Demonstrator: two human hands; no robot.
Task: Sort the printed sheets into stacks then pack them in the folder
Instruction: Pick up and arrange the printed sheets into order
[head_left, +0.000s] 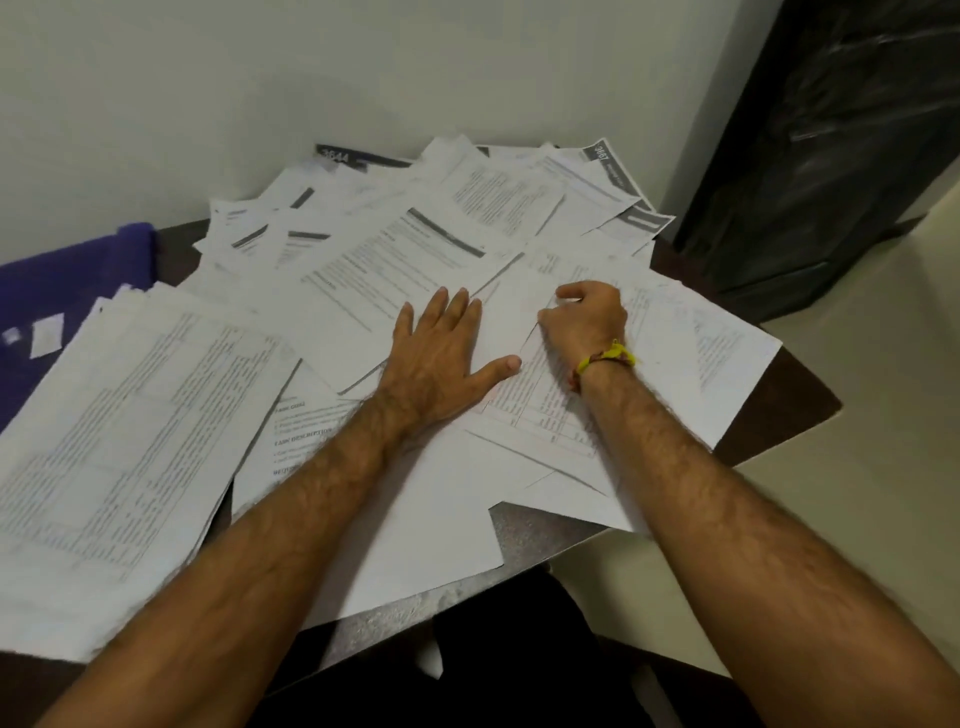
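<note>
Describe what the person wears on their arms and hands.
Both forearms are bare, with no sleeves in view and no gloves. The right wrist carries a yellow thread band with a knot and a reddish strand. The left hand shows no ring, watch or band.

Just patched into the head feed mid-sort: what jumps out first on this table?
A mess of printed sheets fans across the table, many overlapping, with a thicker stack of table-printed sheets at the near left. In the middle, the left hand presses flat on the sheets while the right hand, with a yellow wrist band, pinches a sheet's edge. A purple folder lies at the far left.
</note>
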